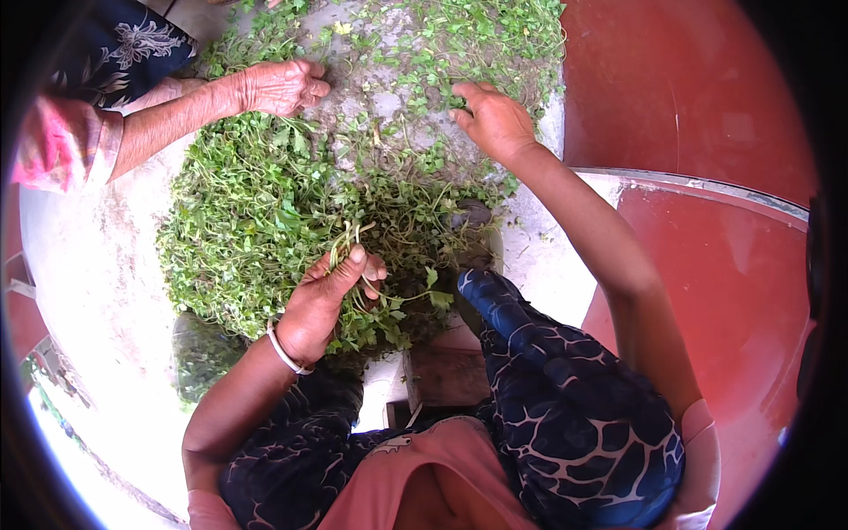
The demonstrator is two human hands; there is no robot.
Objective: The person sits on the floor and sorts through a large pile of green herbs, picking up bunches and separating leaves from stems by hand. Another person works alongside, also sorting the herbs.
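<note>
My left hand (331, 287) is closed round a small bunch of green leafy stems (352, 234), thumb pressed on top. The pale stem ends stick up past the thumb, and a leafy sprig hangs out to the right. A white bangle (284, 349) circles that wrist. Farther away, to the right, my right hand (495, 119) reaches over loose leafy greens, thumb and forefinger apart, with nothing visible between them. Beneath both hands spreads a wide layer of leafy greens (247, 208), thick at the near left and thinner, with grey surface and soil showing, at the far middle.
From the left, a co-worker's hand (287, 87) with curled fingers reaches over the greens. Part of another hand shows at the top edge. A red surface (680, 97) lies on the right, beside a pale edge. My knees in dark patterned trousers (574, 389) flank the near side.
</note>
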